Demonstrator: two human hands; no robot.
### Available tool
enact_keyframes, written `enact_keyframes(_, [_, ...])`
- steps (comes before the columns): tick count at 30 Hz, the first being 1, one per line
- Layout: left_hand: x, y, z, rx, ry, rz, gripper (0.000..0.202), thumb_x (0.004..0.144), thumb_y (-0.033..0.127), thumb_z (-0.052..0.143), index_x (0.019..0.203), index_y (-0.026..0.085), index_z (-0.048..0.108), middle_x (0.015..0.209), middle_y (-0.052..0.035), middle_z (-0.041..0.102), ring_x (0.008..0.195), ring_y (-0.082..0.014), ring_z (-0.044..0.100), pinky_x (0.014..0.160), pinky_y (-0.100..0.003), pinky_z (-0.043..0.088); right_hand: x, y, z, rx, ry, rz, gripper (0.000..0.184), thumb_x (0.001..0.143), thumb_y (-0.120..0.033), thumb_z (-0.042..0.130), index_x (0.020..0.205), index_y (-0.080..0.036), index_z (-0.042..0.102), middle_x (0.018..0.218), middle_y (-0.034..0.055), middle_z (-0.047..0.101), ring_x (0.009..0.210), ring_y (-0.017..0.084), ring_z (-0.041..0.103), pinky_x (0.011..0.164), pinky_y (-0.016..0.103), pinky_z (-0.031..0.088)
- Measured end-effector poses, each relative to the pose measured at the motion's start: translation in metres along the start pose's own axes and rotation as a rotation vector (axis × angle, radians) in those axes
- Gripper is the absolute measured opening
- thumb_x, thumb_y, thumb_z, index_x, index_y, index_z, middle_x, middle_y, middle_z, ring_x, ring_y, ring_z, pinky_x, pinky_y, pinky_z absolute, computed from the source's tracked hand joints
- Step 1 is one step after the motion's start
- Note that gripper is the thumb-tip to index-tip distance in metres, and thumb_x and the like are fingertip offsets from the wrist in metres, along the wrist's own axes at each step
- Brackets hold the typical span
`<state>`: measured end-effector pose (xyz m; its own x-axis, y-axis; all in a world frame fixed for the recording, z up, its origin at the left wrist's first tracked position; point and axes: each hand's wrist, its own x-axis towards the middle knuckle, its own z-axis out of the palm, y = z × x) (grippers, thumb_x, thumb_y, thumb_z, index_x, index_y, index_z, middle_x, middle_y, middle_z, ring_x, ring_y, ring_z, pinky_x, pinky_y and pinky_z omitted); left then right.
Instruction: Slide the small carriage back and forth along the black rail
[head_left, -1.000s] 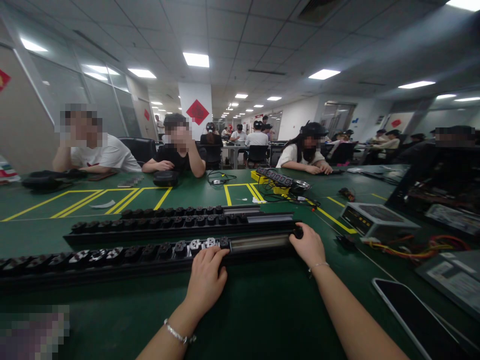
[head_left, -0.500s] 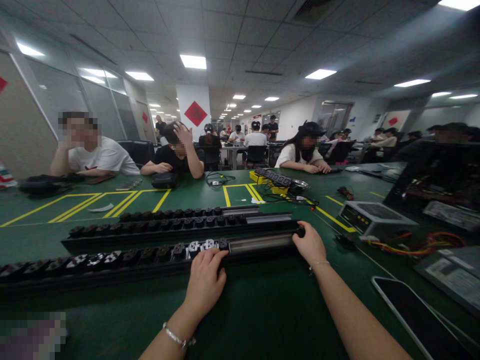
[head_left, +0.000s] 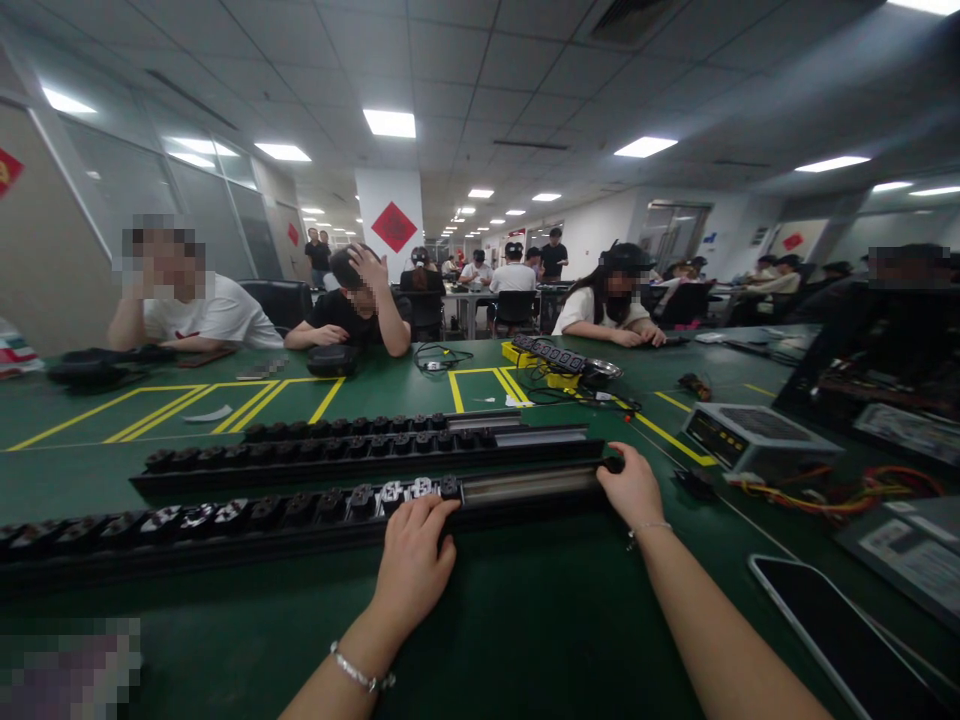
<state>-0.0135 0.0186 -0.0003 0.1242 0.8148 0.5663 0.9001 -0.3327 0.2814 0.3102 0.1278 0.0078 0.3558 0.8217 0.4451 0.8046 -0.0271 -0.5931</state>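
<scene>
A long black rail (head_left: 525,487) lies across the table in front of me, lined with black and a few white socket modules (head_left: 422,489) on its left part. The right part of its channel holds no modules. My left hand (head_left: 418,545) is closed over the rail's near edge, its fingertips at the last black module (head_left: 450,487). At the rail's right end, my right hand (head_left: 630,485) pinches a small black piece (head_left: 613,464), mostly covered by the fingers. Whether that piece touches the rail, I cannot tell.
Two more black rails with modules (head_left: 360,452) lie just behind. A yellow-and-black power strip (head_left: 551,355) sits farther back. To the right are a power supply unit (head_left: 757,440), coloured cables (head_left: 832,495) and a phone (head_left: 840,630). Several people sit across the table.
My right hand has shifted slightly to the right with the small black piece. My left hand stays on the rail. The whole view has moved a little.
</scene>
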Motion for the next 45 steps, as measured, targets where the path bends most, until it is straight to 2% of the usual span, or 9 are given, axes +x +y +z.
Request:
enact_keyframes(6, [0.000,-0.001,0.000,0.001,0.012,0.008,0.042,0.075,0.013,0.049,0.113,0.026,0.057,0.109,-0.0039,0.060,0.105,-0.0216,0.051,0.093,-0.042,0.042,0.002,0.003,-0.002,0.030,-0.023,0.081,0.040,0.067,-0.028,0.051,0.106,-0.019,0.058,0.102,0.0076,0.062,0.092,0.021,0.057,0.080,0.033,0.044])
enact_keyframes(14, [0.000,-0.001,0.001,0.004,0.006,-0.001,0.042,0.074,0.013,0.049,0.113,0.026,0.058,0.110,-0.0039,0.060,0.105,-0.0219,0.051,0.094,-0.043,0.042,0.002,0.009,0.002,0.039,0.054,0.058,0.041,0.065,-0.032,0.054,0.103,-0.017,0.058,0.101,0.0095,0.059,0.093,0.022,0.055,0.083,0.034,0.042])
enact_keyframes(23, [-0.001,-0.001,0.002,0.009,0.002,-0.003,0.041,0.075,0.013,0.048,0.113,0.026,0.057,0.110,-0.0041,0.059,0.106,-0.0221,0.050,0.094,-0.042,0.041,0.006,0.024,0.001,0.145,0.083,0.310,0.044,0.062,-0.044,0.060,0.097,-0.018,0.058,0.096,0.0095,0.062,0.084,0.023,0.057,0.076,0.035,0.043])
enact_keyframes(35, [0.000,-0.002,0.002,0.012,-0.013,0.001,0.041,0.076,0.014,0.048,0.114,0.026,0.057,0.112,-0.0047,0.059,0.107,-0.0226,0.050,0.094,-0.044,0.041,0.009,0.028,-0.002,0.104,0.090,0.350,0.042,0.066,-0.045,0.060,0.100,-0.019,0.063,0.096,0.0101,0.065,0.084,0.025,0.059,0.079,0.039,0.044])
enact_keyframes(38, [0.000,-0.002,0.002,0.009,-0.015,0.006,0.041,0.076,0.014,0.048,0.114,0.026,0.057,0.111,-0.0048,0.059,0.106,-0.0226,0.051,0.094,-0.044,0.041,0.011,0.038,0.000,0.132,0.167,0.341,0.042,0.065,-0.044,0.061,0.098,-0.018,0.062,0.092,0.0100,0.064,0.083,0.024,0.058,0.080,0.039,0.045])
enact_keyframes(41, [0.000,-0.002,0.001,0.003,-0.017,0.003,0.040,0.076,0.015,0.048,0.114,0.026,0.057,0.110,-0.0047,0.060,0.106,-0.0227,0.051,0.094,-0.044,0.041,0.015,0.056,-0.004,0.162,0.318,0.358,0.041,0.064,-0.040,0.062,0.099,-0.018,0.058,0.092,0.0087,0.062,0.083,0.023,0.058,0.081,0.037,0.046])
enact_keyframes(45, [0.001,-0.001,0.001,0.001,-0.025,-0.005,0.040,0.076,0.015,0.048,0.113,0.026,0.058,0.110,-0.0046,0.060,0.105,-0.0229,0.051,0.094,-0.044,0.041,0.020,0.071,-0.015,0.132,0.376,0.408,0.042,0.062,-0.038,0.062,0.098,-0.018,0.057,0.094,0.0092,0.059,0.089,0.024,0.056,0.085,0.039,0.045])
